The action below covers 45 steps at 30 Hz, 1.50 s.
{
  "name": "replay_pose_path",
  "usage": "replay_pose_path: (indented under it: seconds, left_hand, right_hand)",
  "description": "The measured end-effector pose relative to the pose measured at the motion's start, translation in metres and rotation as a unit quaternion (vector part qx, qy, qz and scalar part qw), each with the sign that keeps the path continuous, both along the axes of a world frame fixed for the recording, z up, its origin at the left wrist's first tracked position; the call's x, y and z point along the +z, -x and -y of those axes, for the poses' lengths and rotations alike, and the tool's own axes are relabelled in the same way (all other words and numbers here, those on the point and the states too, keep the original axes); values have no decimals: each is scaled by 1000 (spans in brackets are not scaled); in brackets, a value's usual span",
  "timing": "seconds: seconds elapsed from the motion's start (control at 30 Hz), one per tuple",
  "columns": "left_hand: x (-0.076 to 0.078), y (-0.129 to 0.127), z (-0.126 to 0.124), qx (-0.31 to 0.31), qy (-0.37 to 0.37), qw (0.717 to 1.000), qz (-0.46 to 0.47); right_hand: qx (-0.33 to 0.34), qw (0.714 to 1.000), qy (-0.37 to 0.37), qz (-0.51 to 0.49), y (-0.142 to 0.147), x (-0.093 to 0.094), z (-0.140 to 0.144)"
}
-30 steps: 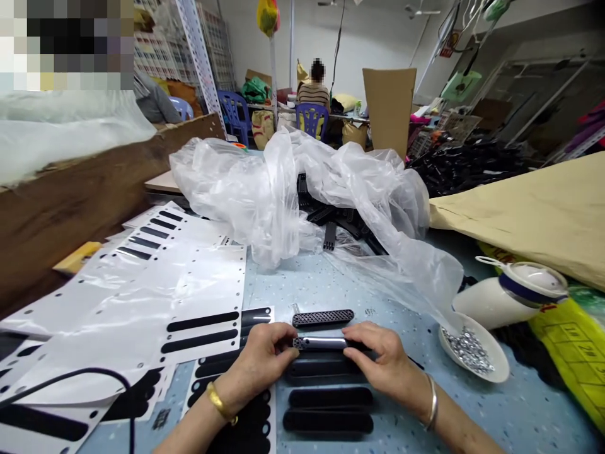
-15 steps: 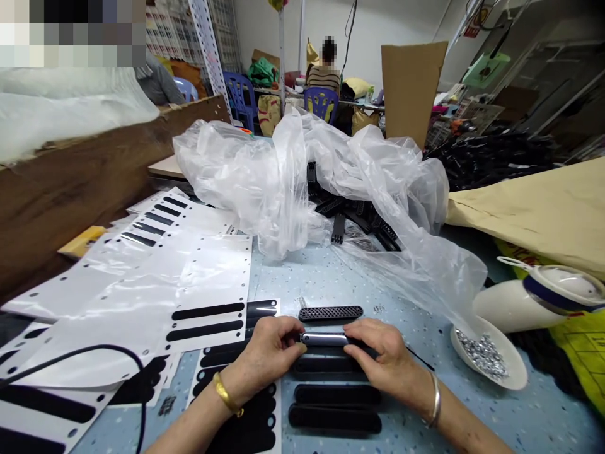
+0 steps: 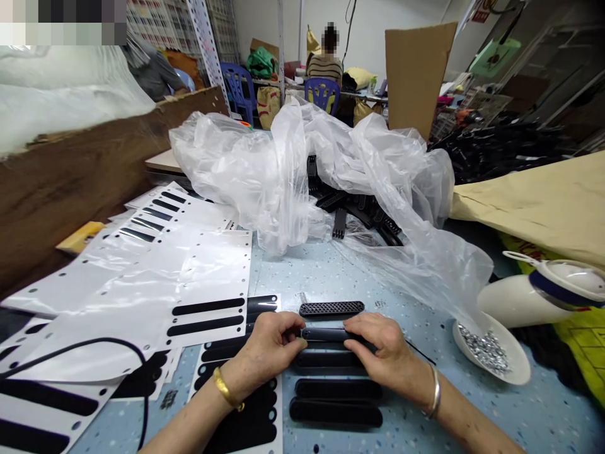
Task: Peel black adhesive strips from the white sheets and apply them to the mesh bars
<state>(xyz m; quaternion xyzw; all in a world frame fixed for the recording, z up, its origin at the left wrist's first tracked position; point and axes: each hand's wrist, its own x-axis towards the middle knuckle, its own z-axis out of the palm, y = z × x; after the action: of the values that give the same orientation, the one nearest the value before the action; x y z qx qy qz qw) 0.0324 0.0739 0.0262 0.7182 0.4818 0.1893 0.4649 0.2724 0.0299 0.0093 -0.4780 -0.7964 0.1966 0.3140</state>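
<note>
Between my two hands lies a long black plastic strip (image 3: 325,335) with rounded ends, near the table's front. My left hand (image 3: 273,343) pinches its left end between thumb and fingers. My right hand (image 3: 378,345) grips the right end, covering it. Just beyond sits a black piece with a lattice surface (image 3: 332,308). On the near side are several smooth black strips (image 3: 336,413), lying parallel in a column. To the left, partly under my left forearm, is a backing sheet of black rounded stickers (image 3: 246,413).
White sheets (image 3: 208,265) with black stickers cover the left side, crossed by a black cable (image 3: 108,341). A clear plastic bag (image 3: 278,183) with black parts (image 3: 359,211) lies behind. At right are a bowl of small silvery pieces (image 3: 517,372) and a white bottle (image 3: 524,299). Someone sits far back.
Both hands keep their hold on the black strip and have barely moved. The strip looks tilted slightly, with less glare on its top. The camera view has shifted a little.
</note>
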Motion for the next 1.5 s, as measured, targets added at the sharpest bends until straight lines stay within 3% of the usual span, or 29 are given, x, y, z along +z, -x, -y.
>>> replay_pose_path:
  seconds: [0.77,1.5]
  left_hand:
    - [-1,0,-1,-17,-1,1000,-24]
    - [-6,0,-1,-21,-13,999,-29]
  right_hand:
    - [-16,998,-12,-56,-1,3,-1]
    - [-6,1000,-2,-22,1,1,-2]
